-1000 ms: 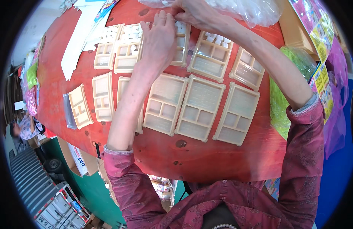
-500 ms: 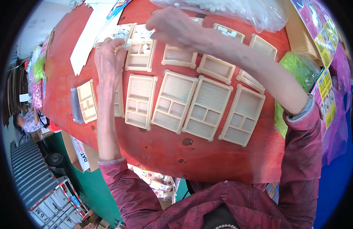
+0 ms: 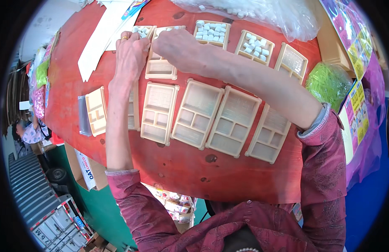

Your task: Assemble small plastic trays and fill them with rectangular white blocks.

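Over the far left trays, my left hand (image 3: 131,51) is closed with its fingers curled downward; whatever they hold is hidden. My right hand (image 3: 173,47) reaches across beside it, also closed, at the upper part of a beige divided tray (image 3: 161,70). Its fingertips are out of sight behind the hand. Small white marshmallow-like pieces (image 3: 143,30) show in the tray beyond my left hand. More such pieces fill the top compartments of a far middle tray (image 3: 211,32) and the tray to its right (image 3: 255,47).
Nearer on the red table (image 3: 173,176) lies a row of beige divided trays (image 3: 194,122). A clear plastic bag of white pieces (image 3: 261,14) lies at the far edge, a green bag (image 3: 331,82) at the right. White paper sheets (image 3: 95,50) and a small tray (image 3: 96,111) are at the left.
My right hand has come down and nearer from the far side, uncovering the filled far middle tray. My left hand has shifted a little to the right. The trays appear slightly shifted as the view moved.
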`<state>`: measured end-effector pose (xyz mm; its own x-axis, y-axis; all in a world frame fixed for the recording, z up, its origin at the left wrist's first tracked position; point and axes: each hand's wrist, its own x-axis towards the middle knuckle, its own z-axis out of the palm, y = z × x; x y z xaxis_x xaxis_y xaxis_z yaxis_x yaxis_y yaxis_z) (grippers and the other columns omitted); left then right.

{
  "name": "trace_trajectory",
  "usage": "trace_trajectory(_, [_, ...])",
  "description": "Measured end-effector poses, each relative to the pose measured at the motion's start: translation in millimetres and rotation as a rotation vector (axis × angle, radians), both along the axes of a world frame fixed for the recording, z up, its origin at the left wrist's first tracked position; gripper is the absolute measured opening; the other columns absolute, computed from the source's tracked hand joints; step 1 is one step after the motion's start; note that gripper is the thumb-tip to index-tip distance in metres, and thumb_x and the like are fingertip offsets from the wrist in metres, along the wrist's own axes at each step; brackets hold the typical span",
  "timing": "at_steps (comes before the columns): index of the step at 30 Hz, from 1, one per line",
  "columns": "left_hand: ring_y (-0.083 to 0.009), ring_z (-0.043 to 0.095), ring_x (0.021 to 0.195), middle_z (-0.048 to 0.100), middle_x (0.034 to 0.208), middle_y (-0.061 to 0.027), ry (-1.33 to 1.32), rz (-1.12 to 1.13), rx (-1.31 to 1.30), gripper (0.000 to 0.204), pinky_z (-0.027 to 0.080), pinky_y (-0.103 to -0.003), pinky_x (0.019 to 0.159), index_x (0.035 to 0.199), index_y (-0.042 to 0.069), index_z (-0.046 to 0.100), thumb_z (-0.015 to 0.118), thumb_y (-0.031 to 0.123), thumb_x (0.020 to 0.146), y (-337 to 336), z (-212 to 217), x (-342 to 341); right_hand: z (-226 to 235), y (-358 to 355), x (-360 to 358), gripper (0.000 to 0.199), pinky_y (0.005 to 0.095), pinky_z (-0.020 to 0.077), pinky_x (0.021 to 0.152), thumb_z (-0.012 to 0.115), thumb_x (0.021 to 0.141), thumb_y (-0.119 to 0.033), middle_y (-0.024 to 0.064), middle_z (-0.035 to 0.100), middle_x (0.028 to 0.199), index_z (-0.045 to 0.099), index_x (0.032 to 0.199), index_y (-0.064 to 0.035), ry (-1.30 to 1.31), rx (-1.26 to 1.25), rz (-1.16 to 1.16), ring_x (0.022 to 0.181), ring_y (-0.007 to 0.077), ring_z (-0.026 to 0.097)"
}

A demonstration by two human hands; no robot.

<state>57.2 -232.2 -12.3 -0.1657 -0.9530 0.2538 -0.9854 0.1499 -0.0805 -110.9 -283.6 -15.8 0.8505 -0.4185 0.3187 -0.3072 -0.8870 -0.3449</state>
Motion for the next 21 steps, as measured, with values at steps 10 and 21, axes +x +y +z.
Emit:
trace_trajectory(10, [-0.0308,0.055,0.087,0.062,0.075,-0.0138,-0.037,-0.085,0.07,0.01,0.042,-0.039,0.076,0.074,0.002,0.063,0.057,-0.004,0.068,-11,5,-7,-11,-2,7,0.01,0.0419,0.0521,0.062,0.062,0.064,0.004,0.0211,0.062,0.075,0.061,0.074,0.0026,-0.14,0.04,0.004,0.075,0.0353,0.064])
trace_trajectory(21, [-0.0332,0.055,0.089,0.062,0.077,-0.016,0.082,-0.014,0.077,0.009,0.042,-0.041,0.079,0.075,0.001,0.062,0.056,-0.005,0.07,-12,-3,0,14,-112,-37,0.037,0.0435,0.0477,0.056,0.073,0.069,-0.028,0.0257,0.059,0.064,0.06,0.059,0.0053,-0.028,0.15,-0.394,0.06,0.0386,0.061])
